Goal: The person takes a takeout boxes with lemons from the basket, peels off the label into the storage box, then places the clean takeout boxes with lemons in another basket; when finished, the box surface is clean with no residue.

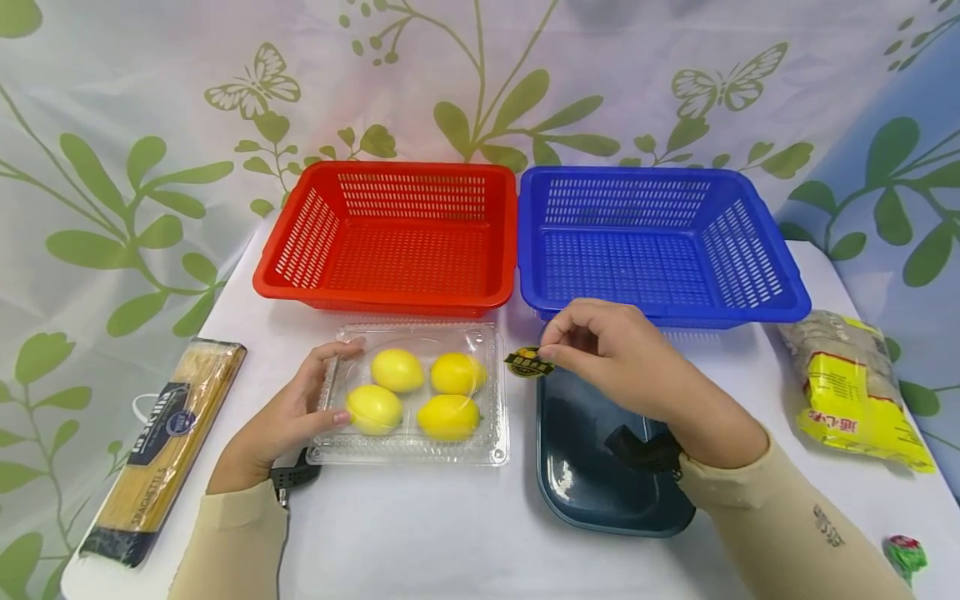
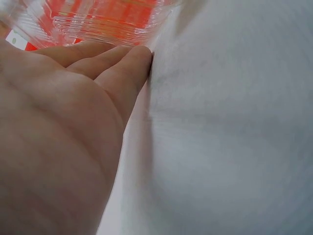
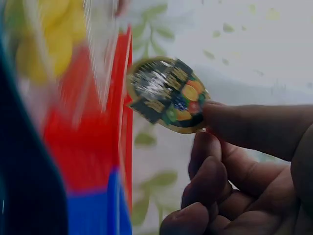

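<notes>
A clear plastic clamshell box (image 1: 498, 417) with several yellow lemons (image 1: 448, 417) inside lies before me, its lid down. My left hand (image 1: 300, 408) holds the box at its left side, the thumb on the front part and a fingertip near the back corner. In the left wrist view the other fingers (image 2: 122, 73) lie nearly straight along the box's lower edge. Right of the box, my right hand (image 1: 611, 354) pinches an oval black-and-gold sticker (image 1: 525, 363) between thumb and fingers. Fruit pictures show on the sticker (image 3: 166, 93), which hangs apart from the box.
Behind the box stand a red basket (image 1: 390, 302) and a blue basket (image 1: 660, 315), side by side. A dark blue tray (image 1: 585, 492) lies under my right wrist. Spaghetti (image 1: 165, 450) is at the left, a yellow snack bag (image 1: 855, 392) and a small green-red wrapped item (image 1: 906, 554) at the right.
</notes>
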